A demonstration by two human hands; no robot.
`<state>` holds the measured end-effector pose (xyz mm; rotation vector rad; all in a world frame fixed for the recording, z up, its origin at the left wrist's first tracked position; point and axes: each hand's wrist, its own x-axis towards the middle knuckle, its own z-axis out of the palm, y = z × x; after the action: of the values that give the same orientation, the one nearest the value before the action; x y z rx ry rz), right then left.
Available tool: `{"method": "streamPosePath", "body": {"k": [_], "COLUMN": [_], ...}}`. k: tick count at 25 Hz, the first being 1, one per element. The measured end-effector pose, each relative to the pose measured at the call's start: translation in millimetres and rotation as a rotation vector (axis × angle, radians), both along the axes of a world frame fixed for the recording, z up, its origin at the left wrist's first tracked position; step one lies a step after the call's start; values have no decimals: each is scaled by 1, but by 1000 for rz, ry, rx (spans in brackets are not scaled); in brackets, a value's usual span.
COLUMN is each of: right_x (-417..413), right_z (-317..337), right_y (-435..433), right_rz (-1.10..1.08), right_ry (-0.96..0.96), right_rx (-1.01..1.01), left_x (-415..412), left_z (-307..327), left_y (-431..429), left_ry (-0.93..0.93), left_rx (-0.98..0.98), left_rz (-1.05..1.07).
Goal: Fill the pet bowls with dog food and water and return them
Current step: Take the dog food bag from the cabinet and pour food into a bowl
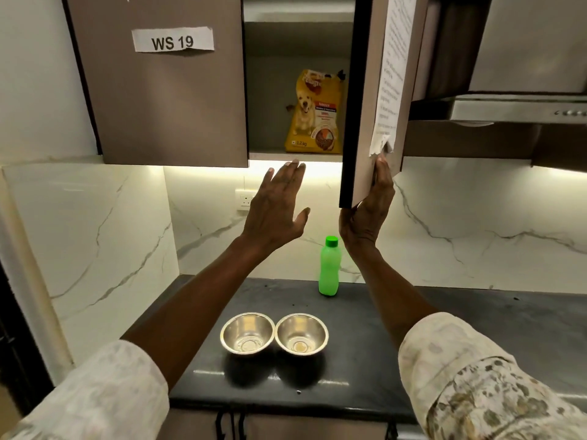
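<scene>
right hand (368,211) on cabinet door (365,100)

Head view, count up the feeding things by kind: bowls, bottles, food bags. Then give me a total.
bowls: 2
bottle: 1
food bag: 1
Total: 4

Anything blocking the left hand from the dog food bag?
Nothing visible. The right hand holds the cabinet door open; the dog food bag stands on the shelf, above the raised, open left hand.
</scene>
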<state>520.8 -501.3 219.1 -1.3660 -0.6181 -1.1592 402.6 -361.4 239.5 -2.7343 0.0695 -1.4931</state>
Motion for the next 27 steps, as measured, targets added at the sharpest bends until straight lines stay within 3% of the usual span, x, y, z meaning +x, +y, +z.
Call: {"method": "streamPosePath", "body": {"k": [10,13,18,27], "right_x": [-16,-21,-30,-8], "right_z": [-6,-10,-7,13], "right_y": [-38,-32,-18,16], "right_rz": [25,-17,52,145], "right_ry": [451,606,413,373], "right_rx": [191,-4,-188,-338], "left_x": [-24,-26,-26,4], "left_z": [1,2,4,11], "left_y": [-18,-21,-17,26], "left_ry": [90,92,87,80], "left_rx": [4,-32,-55,-85], "left_rz": [15,26,32,52]}}
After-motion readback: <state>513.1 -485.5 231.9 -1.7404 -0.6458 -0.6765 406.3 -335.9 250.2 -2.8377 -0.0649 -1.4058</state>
